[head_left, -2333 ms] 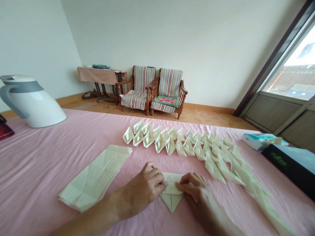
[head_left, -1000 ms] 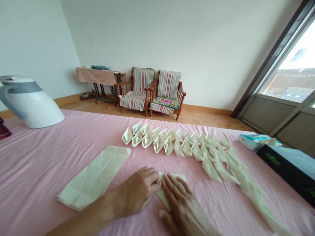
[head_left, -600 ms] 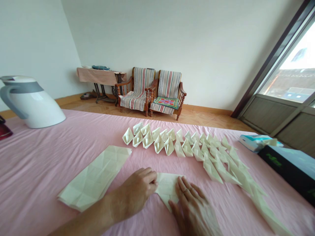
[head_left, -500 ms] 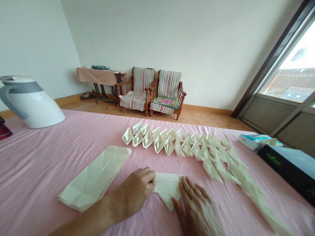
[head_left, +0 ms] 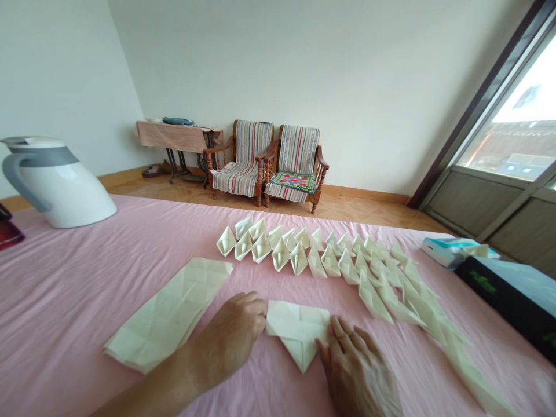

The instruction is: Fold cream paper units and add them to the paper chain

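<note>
- Many cream paper boats (head_left: pixel 297 259) are ranged beyond the hands and curved down the right side of the pink cloth (head_left: pixel 143 243).
- A stack of creased sheets (head_left: pixel 171 313) is laid left of the work, beside the left forearm; farther off, a white and grey jug (head_left: pixel 78 188) is seen.
- Green lettering is printed on the black box (head_left: pixel 504 307) at right, too blurred to be read; a blue and white pack (head_left: pixel 438 253) is placed behind it.
- The folded paper (head_left: pixel 297 324) is laid flat between the hands, its band topped away, its seamed triangle pointed nearward.
- The left hand (head_left: pixel 238 327) is loosely curled at its left edge; whether anything is pinched cannot be told.
- The right hand (head_left: pixel 360 362) is opened flat, fingertips rested at the right edge, nothing gripped.
</note>
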A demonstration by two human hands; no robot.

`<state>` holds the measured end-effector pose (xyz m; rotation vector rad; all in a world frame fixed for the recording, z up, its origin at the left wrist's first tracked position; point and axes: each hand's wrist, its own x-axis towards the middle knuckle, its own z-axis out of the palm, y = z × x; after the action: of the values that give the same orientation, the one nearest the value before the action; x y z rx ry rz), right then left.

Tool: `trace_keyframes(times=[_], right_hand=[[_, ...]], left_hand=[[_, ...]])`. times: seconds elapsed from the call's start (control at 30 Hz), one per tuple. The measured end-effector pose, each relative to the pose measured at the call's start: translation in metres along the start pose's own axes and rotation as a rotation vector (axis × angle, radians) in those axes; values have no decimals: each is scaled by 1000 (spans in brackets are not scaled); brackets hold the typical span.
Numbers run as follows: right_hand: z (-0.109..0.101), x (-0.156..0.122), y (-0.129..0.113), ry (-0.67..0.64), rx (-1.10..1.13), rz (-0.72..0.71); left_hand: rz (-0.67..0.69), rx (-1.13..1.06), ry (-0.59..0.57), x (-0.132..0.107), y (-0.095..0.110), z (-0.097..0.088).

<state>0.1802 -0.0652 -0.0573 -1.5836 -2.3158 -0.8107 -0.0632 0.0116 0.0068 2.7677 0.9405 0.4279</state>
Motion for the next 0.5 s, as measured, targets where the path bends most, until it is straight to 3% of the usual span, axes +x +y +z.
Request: trace_keyframes(times=[0.13,0.27,0.37,0.5], right_hand=[[-7,8,2,52,89,83],[-8,12,-2,82,194,199],[-4,11,-8,92,228,293],[-4,10,-9,42,262,309]], left_hand=[[-176,-184,169,4,-6,4],[-314,-233,275,12,-12,9],[-326,-272,269,19,-11,16],[-344,-308,208,23,-6,23]])
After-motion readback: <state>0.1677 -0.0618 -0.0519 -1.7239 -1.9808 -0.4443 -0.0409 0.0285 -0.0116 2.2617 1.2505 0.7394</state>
